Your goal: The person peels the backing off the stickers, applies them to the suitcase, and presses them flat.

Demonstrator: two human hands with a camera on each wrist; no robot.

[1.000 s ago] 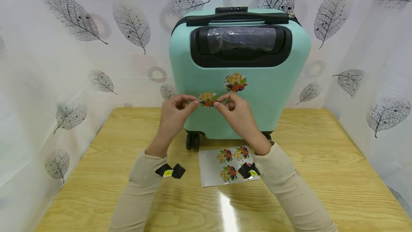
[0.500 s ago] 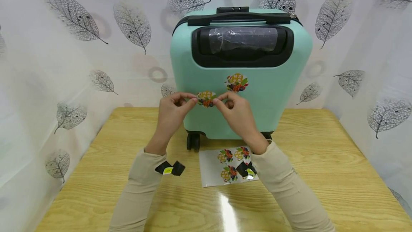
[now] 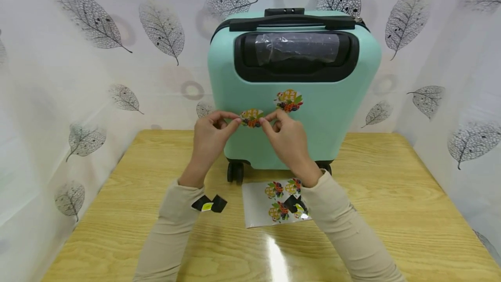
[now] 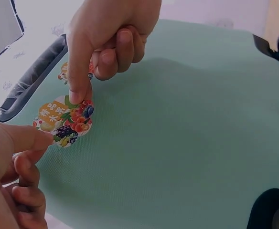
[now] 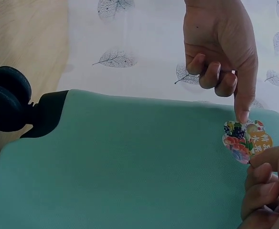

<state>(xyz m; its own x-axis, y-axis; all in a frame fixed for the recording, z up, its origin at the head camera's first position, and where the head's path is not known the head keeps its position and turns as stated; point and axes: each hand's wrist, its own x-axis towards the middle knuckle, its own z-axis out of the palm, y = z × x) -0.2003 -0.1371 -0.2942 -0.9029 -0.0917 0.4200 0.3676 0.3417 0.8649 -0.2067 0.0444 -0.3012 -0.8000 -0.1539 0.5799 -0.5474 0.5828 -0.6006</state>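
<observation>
- At suitcase (image 3: 318, 95) face, head view: fruit sticker (image 3: 251, 118) pinched by L hand (image 3: 209, 136) (9 o'clk) & R hand (image 3: 288, 138) (3 o'clk).
- At its 2 o'clk: 2nd sticker (image 3: 288, 100) found affixed.

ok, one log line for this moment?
left grip: pinches fruit sticker; right grip: pinches its other edge; upper sticker: on suitcase; sticker sheet: on table

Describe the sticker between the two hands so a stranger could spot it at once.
Find the mint-green suitcase standing on the table. Below its black handle recess, the left hand and right hand pinch a fruit-printed sticker by opposite edges. Only this one is held: the upper sticker is on the suitcase, the remaining stickers on the white sheet.
</observation>
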